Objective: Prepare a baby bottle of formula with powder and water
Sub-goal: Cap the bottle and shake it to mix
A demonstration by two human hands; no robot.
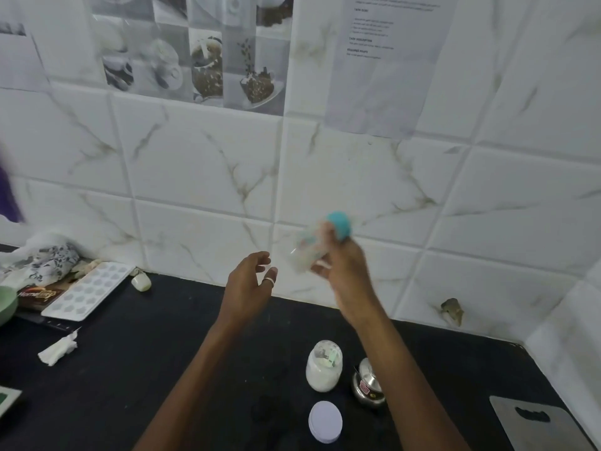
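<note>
One hand (341, 265) grips the bottle (312, 245) (blurred); powder jar (324, 366) open

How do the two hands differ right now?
The right hand is closed around the baby bottle, which shows a teal cap and is smeared by motion blur; the left hand is open and holds nothing. The left hand wears a pale ring; none shows on the right hand. Both are raised above the black counter, near the tiled wall.
</note>
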